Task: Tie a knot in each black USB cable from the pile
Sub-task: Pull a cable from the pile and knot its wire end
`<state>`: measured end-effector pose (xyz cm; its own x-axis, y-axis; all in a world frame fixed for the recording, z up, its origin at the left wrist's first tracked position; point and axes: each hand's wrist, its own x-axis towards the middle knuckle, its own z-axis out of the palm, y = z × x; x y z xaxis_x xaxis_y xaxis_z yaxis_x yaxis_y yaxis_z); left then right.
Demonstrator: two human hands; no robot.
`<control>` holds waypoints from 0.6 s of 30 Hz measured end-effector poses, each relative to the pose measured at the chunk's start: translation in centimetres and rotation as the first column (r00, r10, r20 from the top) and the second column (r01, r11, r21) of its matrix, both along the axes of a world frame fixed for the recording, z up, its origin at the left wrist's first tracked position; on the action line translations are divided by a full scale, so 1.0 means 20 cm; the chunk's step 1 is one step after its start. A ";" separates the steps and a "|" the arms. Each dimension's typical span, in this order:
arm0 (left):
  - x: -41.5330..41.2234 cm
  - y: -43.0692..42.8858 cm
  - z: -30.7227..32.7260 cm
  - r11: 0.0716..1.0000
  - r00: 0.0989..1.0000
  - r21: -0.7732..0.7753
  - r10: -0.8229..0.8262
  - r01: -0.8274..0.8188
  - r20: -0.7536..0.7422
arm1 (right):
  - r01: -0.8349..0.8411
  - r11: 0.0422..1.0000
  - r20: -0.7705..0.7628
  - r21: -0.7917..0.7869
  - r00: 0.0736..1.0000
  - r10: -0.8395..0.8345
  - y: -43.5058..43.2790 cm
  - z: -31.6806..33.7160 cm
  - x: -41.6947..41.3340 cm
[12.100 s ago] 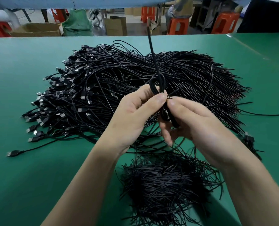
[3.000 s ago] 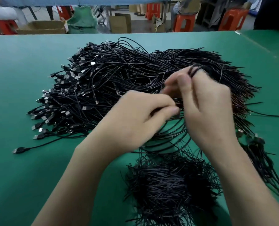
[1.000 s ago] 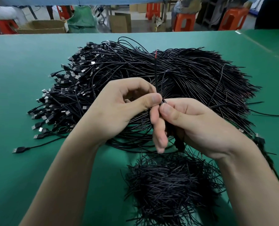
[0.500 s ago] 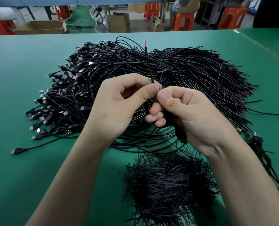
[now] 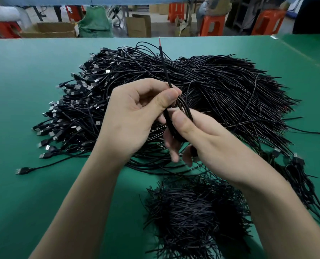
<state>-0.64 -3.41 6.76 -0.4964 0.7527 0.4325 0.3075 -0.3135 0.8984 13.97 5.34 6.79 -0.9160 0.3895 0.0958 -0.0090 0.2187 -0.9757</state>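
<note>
A big pile of black USB cables [image 5: 202, 86] covers the middle of the green table [image 5: 24, 90], plugs fanned out to the left. Above its near edge I hold one black cable [image 5: 164, 70]. Its free end stands up, tipped with a red wire. My left hand [image 5: 135, 118] pinches that end between thumb and forefinger. My right hand [image 5: 198, 135] grips a small loop of the same cable, thumb on top. The rest of the cable is hidden behind my right palm.
A mound of short black ties or cable pieces [image 5: 194, 214] lies close to me, under my right forearm. More cables [image 5: 293, 169] trail along the right side. A single plug [image 5: 22, 171] lies apart at the left. Cardboard boxes and orange stools stand beyond the far edge.
The red-tipped end has risen higher out of my left-hand pinch, and a loop now shows over my right thumb. Both hands stay close together above the pile's near edge.
</note>
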 end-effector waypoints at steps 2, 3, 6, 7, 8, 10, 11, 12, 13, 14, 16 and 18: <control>-0.01 0.00 0.00 1.000 1.000 0.030 0.007 -0.008 0.013 | -0.041 0.999 -0.003 0.007 0.999 0.041 0.01 0.00 0.00; 0.00 0.00 0.00 0.999 0.999 0.048 -0.013 0.011 0.044 | -0.037 0.999 -0.006 -0.017 0.999 0.037 0.01 0.00 0.00; 0.03 0.02 0.00 0.998 0.997 0.068 -0.015 0.009 0.081 | 0.012 1.000 -0.031 0.014 0.999 -0.012 0.00 -0.02 -0.02; 0.04 0.02 -0.01 0.998 0.996 0.063 0.012 -0.017 0.086 | 0.050 0.996 -0.040 0.069 0.998 -0.047 0.00 -0.03 -0.02; 0.06 0.03 -0.01 0.997 0.994 0.046 0.049 -0.054 0.100 | 0.098 0.987 -0.046 0.130 0.995 -0.093 -0.01 -0.03 -0.03; 0.08 0.04 -0.02 0.988 0.985 -0.036 0.152 -0.150 0.075 | 0.217 0.935 -0.059 0.281 0.976 -0.209 -0.01 -0.04 -0.04; 0.10 0.05 -0.02 0.980 0.983 -0.090 0.183 -0.180 0.024 | 0.281 0.883 -0.059 0.376 0.958 -0.280 -0.01 -0.05 -0.04; 0.12 0.06 -0.03 0.974 0.983 -0.136 0.182 -0.184 -0.022 | 0.329 0.814 -0.044 0.478 0.935 -0.352 0.00 -0.05 -0.04; 0.16 0.06 -0.03 0.971 0.985 -0.167 0.165 -0.171 -0.052 | 0.353 0.742 -0.021 0.570 0.909 -0.417 0.01 -0.06 -0.04; 0.19 0.07 -0.03 0.971 0.986 -0.179 0.151 -0.161 -0.070 | 0.359 0.677 0.001 0.642 0.883 -0.470 0.02 -0.06 -0.04; 0.24 0.08 -0.04 0.970 0.980 -0.157 0.175 -0.188 -0.090 | 0.352 0.564 0.009 0.747 0.843 -0.538 0.03 -0.08 -0.04; 0.25 0.09 -0.05 0.968 0.979 -0.147 0.196 -0.202 -0.054 | 0.333 0.510 -0.001 0.793 0.838 -0.546 0.02 -0.09 -0.04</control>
<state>4.27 -1.61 5.79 -0.6280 0.6984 0.3435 0.3856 -0.1042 0.9168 13.21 5.78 4.99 -0.6792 0.6348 0.3684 0.4866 0.7652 -0.4214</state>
